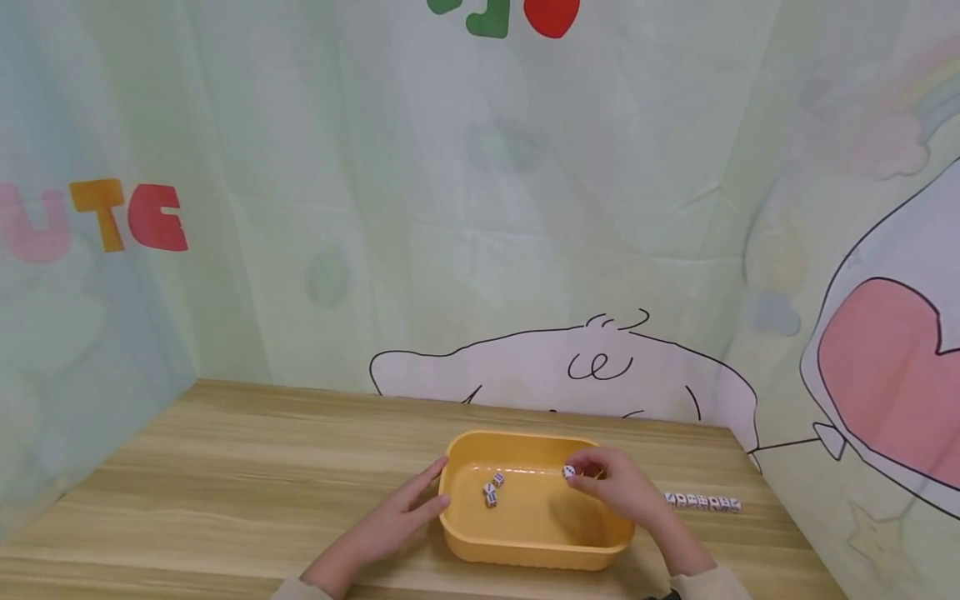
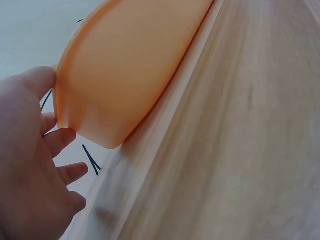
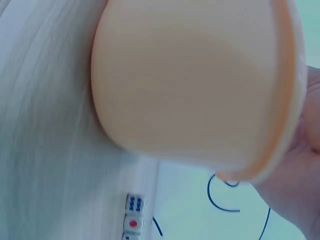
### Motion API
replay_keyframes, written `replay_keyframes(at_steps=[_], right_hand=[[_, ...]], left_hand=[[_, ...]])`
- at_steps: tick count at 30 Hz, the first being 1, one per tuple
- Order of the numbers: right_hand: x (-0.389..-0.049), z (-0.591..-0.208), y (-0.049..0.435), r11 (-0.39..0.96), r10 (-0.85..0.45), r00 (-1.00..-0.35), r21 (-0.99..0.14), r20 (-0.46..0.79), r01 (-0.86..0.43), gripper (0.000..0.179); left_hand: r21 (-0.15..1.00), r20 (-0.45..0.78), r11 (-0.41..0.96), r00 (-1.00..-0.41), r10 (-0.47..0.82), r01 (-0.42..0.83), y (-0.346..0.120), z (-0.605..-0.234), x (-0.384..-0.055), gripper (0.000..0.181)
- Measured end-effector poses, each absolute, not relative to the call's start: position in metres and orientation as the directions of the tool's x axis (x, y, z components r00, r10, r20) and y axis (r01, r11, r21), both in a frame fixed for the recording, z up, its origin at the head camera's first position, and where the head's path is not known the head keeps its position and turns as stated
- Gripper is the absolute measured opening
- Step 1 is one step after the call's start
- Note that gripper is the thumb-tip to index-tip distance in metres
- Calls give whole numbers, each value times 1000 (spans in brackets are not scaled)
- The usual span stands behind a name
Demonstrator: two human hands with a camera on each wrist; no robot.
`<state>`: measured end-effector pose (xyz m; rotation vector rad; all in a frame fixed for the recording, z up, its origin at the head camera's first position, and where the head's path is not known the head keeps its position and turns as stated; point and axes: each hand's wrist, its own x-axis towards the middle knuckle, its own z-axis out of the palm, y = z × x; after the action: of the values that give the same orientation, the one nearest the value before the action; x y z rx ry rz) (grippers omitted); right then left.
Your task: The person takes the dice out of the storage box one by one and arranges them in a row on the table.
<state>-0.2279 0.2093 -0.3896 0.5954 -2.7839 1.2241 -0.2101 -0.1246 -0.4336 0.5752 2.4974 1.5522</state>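
A yellow plastic bin [image 1: 525, 557] stands on the table, three dice [image 1: 491, 500] lying together in its left half. My right hand [image 1: 618, 487] reaches over the bin's right side and pinches a white die [image 1: 568, 472] between thumb and fingertips, above the bin floor. In the right wrist view the bin's wall hides the die and most of that hand. At the bin's left end, my left hand [image 1: 397, 517] touches the rim with thumb and fingers spread along the outside. The left wrist view shows those fingers [image 2: 61, 141] lightly bent against the wall.
To the right of the bin, a straight row of several dice [image 1: 702, 502] lies on the wooden table [image 1: 247, 475]. A printed cloth backdrop [image 1: 480, 250] rises behind the table and along both sides.
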Motion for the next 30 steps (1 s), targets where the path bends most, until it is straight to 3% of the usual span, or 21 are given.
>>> replay_keyframes(at_steps=[13, 19, 26, 30], right_hand=[[-220, -380, 261, 646, -218, -969, -727, 116, -232, 29], [-217, -383, 293, 655, -190, -970, -716, 153, -242, 29], [-210, -385, 329, 707, -157, -968, -662, 194, -247, 27], [-207, -385, 347, 757, -107, -983, -628, 152, -180, 30]], left_hand=[[884, 57, 408, -918, 392, 229, -124, -436, -211, 64], [884, 53, 411, -920, 388, 224, -125, -434, -212, 63], [880, 46, 421, -921, 386, 221, -125, -433, -212, 63], [880, 40, 423, -922, 384, 214, -124, -433, -211, 63]])
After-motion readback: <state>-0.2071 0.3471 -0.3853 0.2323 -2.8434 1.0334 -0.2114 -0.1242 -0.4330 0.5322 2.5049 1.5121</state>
